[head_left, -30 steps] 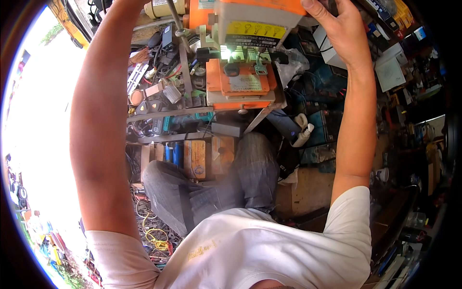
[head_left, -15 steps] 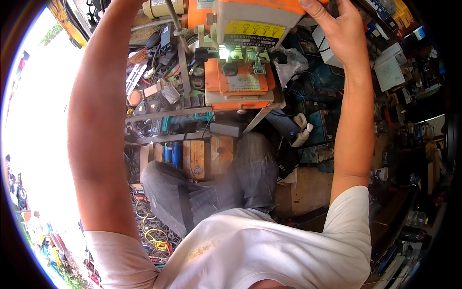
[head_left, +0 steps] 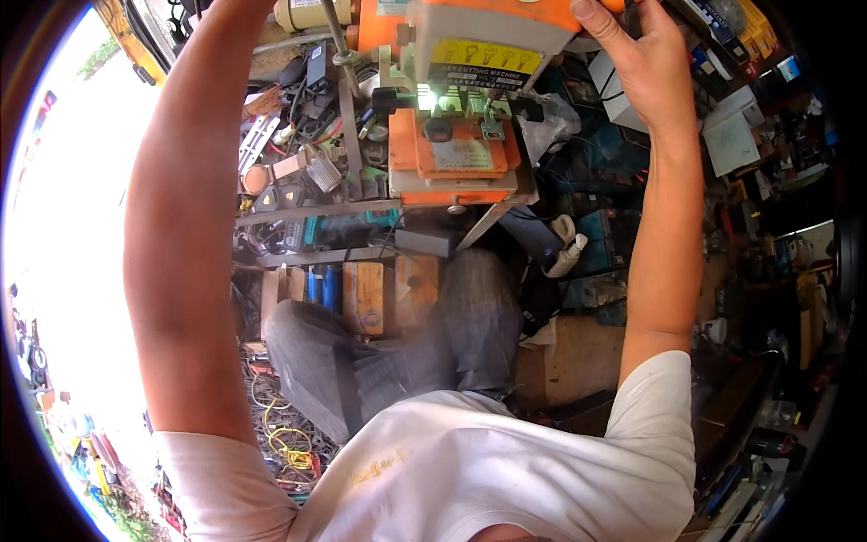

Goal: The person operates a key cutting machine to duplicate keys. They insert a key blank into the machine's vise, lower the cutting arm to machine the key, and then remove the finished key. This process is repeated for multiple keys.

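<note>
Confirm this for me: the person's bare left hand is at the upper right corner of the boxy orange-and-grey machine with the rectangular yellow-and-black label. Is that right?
Not quite: the head view shows that the bare right hand, not the left hand, is at the upper right corner of the boxy orange-and-grey machine with the rectangular yellow-and-black label.

Outdoor ground (head_left: pixel 77 244): L side, v. bright, blown out to white
Machine (head_left: pixel 483 32): small greenish-white glare nr clamps (head_left: pixel 456 102)
R-side clutter (head_left: pixel 786 271): dim, deep shadow
Lap (head_left: pixel 397 361): hazy, soft blur
Fisheye rim: blk corners, bent edges, bluish fringe lower L
</note>
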Motion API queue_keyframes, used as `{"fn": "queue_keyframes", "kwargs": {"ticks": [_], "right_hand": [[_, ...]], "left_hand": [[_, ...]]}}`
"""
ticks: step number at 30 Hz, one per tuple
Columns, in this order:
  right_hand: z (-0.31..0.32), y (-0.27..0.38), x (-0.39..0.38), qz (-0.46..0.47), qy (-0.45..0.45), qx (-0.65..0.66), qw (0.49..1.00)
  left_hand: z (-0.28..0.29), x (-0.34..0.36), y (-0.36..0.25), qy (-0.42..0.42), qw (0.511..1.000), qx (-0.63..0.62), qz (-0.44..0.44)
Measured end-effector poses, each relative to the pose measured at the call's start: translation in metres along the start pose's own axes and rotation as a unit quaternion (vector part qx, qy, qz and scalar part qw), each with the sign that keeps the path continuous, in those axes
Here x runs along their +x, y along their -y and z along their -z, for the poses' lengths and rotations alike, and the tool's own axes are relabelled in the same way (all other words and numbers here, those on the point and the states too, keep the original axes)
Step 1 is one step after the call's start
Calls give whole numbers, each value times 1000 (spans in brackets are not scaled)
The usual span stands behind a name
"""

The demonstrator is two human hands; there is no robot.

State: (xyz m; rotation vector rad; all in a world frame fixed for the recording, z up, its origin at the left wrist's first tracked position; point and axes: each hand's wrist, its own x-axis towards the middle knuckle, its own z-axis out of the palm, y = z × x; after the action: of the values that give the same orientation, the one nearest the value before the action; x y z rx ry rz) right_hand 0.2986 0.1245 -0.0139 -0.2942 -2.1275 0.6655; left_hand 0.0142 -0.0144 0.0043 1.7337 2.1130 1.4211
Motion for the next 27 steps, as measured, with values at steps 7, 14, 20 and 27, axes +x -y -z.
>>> {"fn": "queue_keyframes", "kwargs": {"ticks": [7, 14, 20, 27], "right_hand": [[-3, -2, 1, -13, -8, -13, 1000], [-1, 3, 5, -32, 38, 29, 998], [4, 3, 6, -31, 63, 34, 997], [4, -4, 6, -41, 39, 30, 998]], "left_hand": [[0, 4, 8, 5, 1000, -8, 7], [-1, 8, 11, 4, 999, -34, 7], [-2, 14, 13, 2, 999, -43, -8], [-1, 14, 15, 8, 999, -53, -6]]}}
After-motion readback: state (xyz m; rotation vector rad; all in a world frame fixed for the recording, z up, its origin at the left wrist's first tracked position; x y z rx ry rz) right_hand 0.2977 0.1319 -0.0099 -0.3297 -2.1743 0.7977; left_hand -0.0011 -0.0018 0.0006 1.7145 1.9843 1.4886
